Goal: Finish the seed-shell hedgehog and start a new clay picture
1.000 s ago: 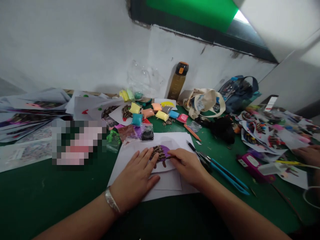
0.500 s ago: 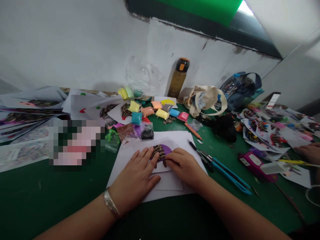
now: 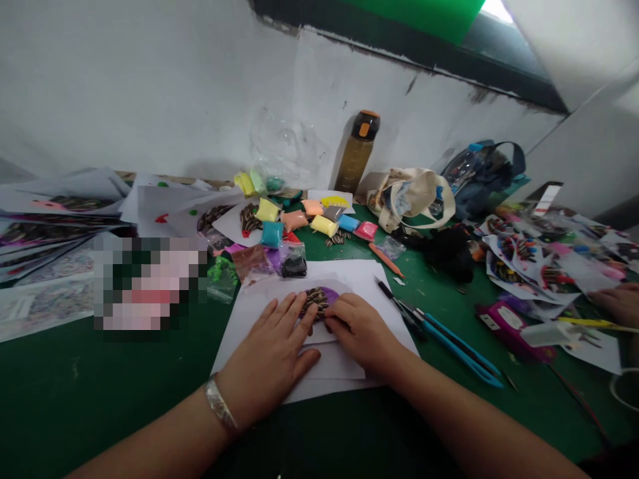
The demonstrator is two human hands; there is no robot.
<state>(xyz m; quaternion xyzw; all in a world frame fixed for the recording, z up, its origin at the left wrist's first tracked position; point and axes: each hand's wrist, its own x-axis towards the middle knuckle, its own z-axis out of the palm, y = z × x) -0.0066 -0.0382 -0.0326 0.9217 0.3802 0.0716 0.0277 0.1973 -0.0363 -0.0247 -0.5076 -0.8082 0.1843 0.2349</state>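
Note:
White paper sheets (image 3: 319,389) lie in front of me on the green table. On the top sheet is a purple clay shape (image 3: 330,295), partly covered by a cluster of striped sunflower seeds (image 3: 315,303). My left hand (image 3: 279,346) rests flat on the paper, fingers spread, its fingertips at the left edge of the seeds. My right hand (image 3: 362,332) has its fingers pinched together over the right side of the shape. Whatever lies between those fingertips is hidden. A silver bracelet (image 3: 219,404) circles my left wrist.
Behind the paper are colored clay packets (image 3: 324,225) and loose seeds (image 3: 339,238). A black pen (image 3: 387,293) and a blue-handled tool (image 3: 462,349) lie on the right. A bottle (image 3: 357,153) stands by the wall. Another person's hand (image 3: 619,303) is at far right.
My right hand has shifted slightly left over the purple shape, nearer the seeds, and covers more of it. My left hand stays in place.

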